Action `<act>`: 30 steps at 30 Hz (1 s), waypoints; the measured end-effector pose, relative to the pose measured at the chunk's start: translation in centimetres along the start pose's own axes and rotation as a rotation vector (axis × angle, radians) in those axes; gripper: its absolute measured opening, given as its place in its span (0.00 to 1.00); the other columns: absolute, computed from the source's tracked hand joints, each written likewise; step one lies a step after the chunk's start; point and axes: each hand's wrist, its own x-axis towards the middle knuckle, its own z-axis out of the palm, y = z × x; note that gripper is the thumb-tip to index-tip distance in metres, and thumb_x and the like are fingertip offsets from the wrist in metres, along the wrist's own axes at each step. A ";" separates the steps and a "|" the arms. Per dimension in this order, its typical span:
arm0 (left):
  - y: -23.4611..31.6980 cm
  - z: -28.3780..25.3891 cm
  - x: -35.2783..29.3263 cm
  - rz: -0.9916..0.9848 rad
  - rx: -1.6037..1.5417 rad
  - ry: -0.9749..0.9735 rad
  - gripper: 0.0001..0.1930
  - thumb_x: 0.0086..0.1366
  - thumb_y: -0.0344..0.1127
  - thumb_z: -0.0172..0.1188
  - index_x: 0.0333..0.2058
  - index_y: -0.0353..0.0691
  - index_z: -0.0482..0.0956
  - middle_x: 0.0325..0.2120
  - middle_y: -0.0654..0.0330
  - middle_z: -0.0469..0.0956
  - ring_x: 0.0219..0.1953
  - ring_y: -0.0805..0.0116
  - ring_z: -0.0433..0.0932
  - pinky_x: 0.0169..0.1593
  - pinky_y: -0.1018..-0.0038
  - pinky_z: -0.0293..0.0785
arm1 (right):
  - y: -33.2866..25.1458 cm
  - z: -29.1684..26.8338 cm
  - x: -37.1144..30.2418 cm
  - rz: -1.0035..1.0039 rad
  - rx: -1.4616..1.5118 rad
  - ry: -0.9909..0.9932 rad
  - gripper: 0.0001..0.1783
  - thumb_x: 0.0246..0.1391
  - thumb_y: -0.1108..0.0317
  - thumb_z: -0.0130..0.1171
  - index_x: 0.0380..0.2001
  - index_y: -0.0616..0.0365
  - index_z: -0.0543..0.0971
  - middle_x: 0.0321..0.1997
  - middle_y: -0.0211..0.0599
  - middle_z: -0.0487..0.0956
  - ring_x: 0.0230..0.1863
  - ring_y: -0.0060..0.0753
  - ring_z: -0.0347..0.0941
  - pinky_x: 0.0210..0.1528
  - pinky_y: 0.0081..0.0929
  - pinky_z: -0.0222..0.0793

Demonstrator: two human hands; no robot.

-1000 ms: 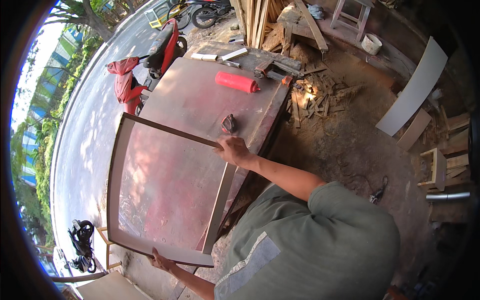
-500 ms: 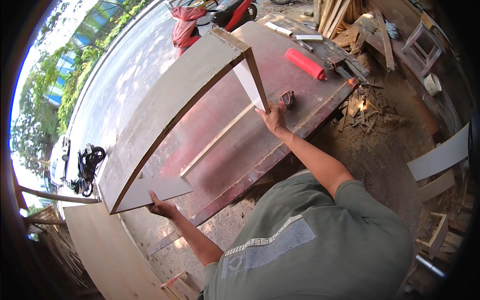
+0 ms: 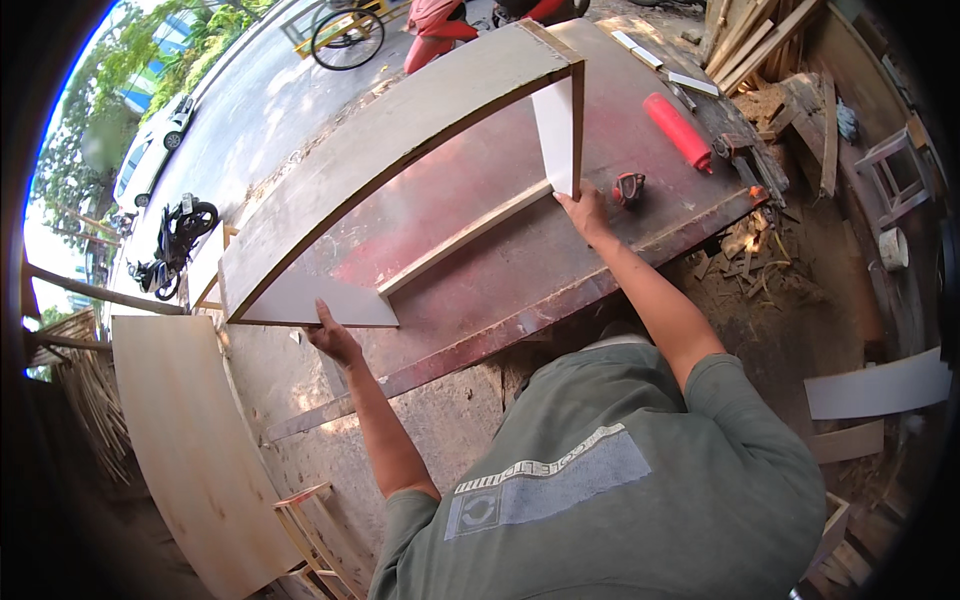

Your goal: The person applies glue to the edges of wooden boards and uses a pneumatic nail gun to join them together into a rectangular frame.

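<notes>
A long, open wooden box frame rests on its side or is held just over the worktable (image 3: 480, 300); I cannot tell which. Its broad panel (image 3: 400, 115) is greyish, and the end boards are white inside. My left hand (image 3: 333, 337) grips the edge of the left white end board (image 3: 325, 298), thumb on its face. Around the lower edge of the right white end board (image 3: 557, 130), my right hand (image 3: 588, 213) is closed. A pale wooden rail (image 3: 465, 240) spans between the two ends. Beside my right hand lies a small red and black tool (image 3: 628, 188), possibly a tape measure.
A red bottle (image 3: 677, 132) lies at the table's far right, near white strips (image 3: 692, 84). Wood scraps litter the ground at right. A plywood sheet (image 3: 190, 440) leans at left. Beyond the table are a black motorcycle (image 3: 175, 248) and a white car (image 3: 155, 150).
My view has turned, so the table and box frame appear shifted rightward. The frame's left end sits higher in the picture. Both hands keep their hold; a wheeled cart has come into view.
</notes>
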 end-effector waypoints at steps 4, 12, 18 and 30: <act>0.1 -0.1 0.0 -0.120 0.023 -0.005 0.21 0.74 0.36 0.59 0.58 0.26 0.74 0.55 0.49 0.79 0.54 0.62 0.79 0.58 0.66 0.77 | 2.2 -3.0 -2.3 -0.075 -0.088 0.063 0.30 0.55 0.66 0.71 0.58 0.68 0.76 0.58 0.54 0.77 0.51 0.54 0.79 0.54 0.45 0.75; 0.8 -0.5 -1.8 -0.119 0.050 -0.032 0.24 0.73 0.36 0.61 0.60 0.26 0.71 0.57 0.48 0.77 0.57 0.58 0.77 0.64 0.64 0.71 | 7.2 -21.8 -18.2 0.026 -0.157 0.393 0.21 0.61 0.74 0.64 0.58 0.60 0.78 0.50 0.39 0.78 0.33 0.28 0.77 0.33 0.24 0.75; 0.3 -1.3 -5.0 -0.262 0.126 -0.073 0.35 0.70 0.49 0.65 0.63 0.28 0.65 0.60 0.44 0.72 0.60 0.54 0.75 0.61 0.58 0.75 | 12.1 -25.9 -29.5 0.466 -0.290 0.342 0.20 0.57 0.71 0.68 0.53 0.59 0.80 0.46 0.40 0.79 0.36 0.35 0.78 0.39 0.31 0.76; 0.6 1.5 -21.8 -0.031 0.594 -0.476 0.17 0.69 0.43 0.68 0.37 0.31 0.86 0.31 0.54 0.84 0.34 0.62 0.81 0.41 0.67 0.78 | 16.9 -26.2 -42.5 0.702 -0.165 -0.062 0.26 0.57 0.54 0.67 0.56 0.54 0.79 0.57 0.48 0.77 0.62 0.58 0.73 0.62 0.51 0.70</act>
